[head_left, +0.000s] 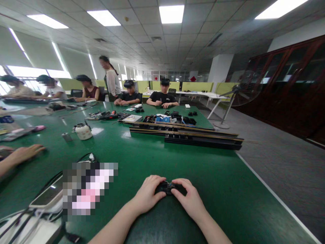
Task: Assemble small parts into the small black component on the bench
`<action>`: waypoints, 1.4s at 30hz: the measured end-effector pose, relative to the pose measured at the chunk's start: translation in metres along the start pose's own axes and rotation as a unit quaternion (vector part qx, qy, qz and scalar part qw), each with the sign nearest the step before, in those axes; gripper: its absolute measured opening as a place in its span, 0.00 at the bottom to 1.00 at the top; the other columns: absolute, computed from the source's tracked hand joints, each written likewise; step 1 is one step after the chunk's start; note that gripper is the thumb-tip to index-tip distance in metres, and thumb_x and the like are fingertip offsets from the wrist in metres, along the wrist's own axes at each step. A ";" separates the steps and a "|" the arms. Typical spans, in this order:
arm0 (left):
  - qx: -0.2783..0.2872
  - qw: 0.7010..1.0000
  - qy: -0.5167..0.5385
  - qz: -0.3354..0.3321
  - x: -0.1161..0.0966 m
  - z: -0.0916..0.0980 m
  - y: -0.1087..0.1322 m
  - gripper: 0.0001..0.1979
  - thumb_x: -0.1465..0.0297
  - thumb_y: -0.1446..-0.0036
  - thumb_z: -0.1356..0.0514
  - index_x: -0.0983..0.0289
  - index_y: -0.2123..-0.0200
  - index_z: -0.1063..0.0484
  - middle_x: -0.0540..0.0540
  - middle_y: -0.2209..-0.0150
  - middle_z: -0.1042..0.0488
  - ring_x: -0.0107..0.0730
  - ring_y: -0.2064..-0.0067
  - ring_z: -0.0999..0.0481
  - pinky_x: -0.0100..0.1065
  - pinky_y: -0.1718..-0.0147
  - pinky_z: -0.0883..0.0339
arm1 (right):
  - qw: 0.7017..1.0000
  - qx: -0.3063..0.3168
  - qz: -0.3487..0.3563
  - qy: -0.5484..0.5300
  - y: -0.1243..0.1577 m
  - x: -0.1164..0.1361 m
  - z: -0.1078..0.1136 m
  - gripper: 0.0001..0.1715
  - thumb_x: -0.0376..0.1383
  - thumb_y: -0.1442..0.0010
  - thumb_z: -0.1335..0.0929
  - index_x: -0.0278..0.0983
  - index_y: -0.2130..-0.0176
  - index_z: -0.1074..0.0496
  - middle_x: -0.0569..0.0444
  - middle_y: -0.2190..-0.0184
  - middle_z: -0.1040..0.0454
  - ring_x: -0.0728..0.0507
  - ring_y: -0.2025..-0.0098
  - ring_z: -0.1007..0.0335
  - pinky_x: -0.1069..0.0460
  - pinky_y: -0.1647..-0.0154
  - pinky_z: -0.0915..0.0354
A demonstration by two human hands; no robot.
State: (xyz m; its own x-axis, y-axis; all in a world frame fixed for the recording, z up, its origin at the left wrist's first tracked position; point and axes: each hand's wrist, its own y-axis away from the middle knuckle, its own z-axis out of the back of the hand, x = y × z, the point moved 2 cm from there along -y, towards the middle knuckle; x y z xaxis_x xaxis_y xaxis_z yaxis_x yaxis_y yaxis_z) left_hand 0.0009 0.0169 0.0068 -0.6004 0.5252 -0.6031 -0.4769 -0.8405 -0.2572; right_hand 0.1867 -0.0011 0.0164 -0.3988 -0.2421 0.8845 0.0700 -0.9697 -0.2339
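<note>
Close in front of me, both hands meet around a small black device [166,188] just at or over the green tabletop [142,162]. My left hand [149,194] grips its left end between thumb and fingers. At the other end, the thumb and fingertips of my right hand [186,195] pinch the device near its middle, where a little lighter detail shows. What exactly the device is stays too small to make out, and my fingers hide part of it.
Left of my arms lie a white power bank [47,196] and tangled cables [38,217]. Farther off stand a white pot [83,131] and a metal cylinder [66,137]. Long black rails [203,142] with thin rods cross the table ahead. Another person's hand [27,152] rests at left.
</note>
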 end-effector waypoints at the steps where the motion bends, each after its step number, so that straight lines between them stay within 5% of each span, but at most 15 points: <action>1: 0.000 1.000 -0.001 0.000 0.000 0.000 0.000 0.21 0.72 0.49 0.38 0.59 0.51 0.35 0.55 0.54 0.30 0.42 0.51 0.34 0.42 0.51 0.41 | 1.000 0.004 0.006 0.008 0.000 0.001 0.000 0.10 0.35 0.51 0.31 0.40 0.64 0.26 0.52 0.62 0.25 0.41 0.55 0.32 0.45 0.49 0.38; 14: -0.015 1.000 -0.012 -0.015 -0.001 -0.003 -0.001 0.19 0.72 0.47 0.39 0.59 0.51 0.35 0.55 0.55 0.29 0.41 0.52 0.33 0.41 0.51 0.40 | 0.984 0.083 0.050 0.147 0.005 0.009 -0.002 0.11 0.33 0.49 0.33 0.42 0.62 0.28 0.53 0.59 0.26 0.41 0.52 0.35 0.46 0.50 0.41; 33: -0.015 1.000 -0.011 -0.019 0.000 -0.004 -0.001 0.20 0.73 0.47 0.39 0.59 0.51 0.35 0.54 0.55 0.30 0.39 0.52 0.33 0.40 0.51 0.40 | 0.981 0.096 0.044 0.163 0.004 0.011 -0.001 0.09 0.34 0.48 0.33 0.42 0.63 0.28 0.54 0.59 0.26 0.41 0.52 0.34 0.46 0.49 0.42; 42: -0.014 1.000 -0.003 -0.001 0.001 -0.004 0.000 0.21 0.73 0.47 0.40 0.59 0.49 0.35 0.55 0.53 0.32 0.40 0.51 0.34 0.41 0.50 0.40 | 0.989 0.073 0.014 0.129 0.004 0.008 -0.001 0.20 0.33 0.51 0.34 0.41 0.56 0.31 0.52 0.56 0.27 0.42 0.51 0.34 0.46 0.48 0.42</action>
State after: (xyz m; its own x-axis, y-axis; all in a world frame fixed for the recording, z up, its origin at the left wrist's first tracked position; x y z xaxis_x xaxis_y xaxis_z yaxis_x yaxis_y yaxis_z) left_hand 0.0026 0.0176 0.0034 -0.6037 0.5271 -0.5981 -0.4593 -0.8432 -0.2795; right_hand 0.1827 -0.0065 0.0219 -0.6137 -0.2715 0.7414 0.2077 -0.9615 -0.1802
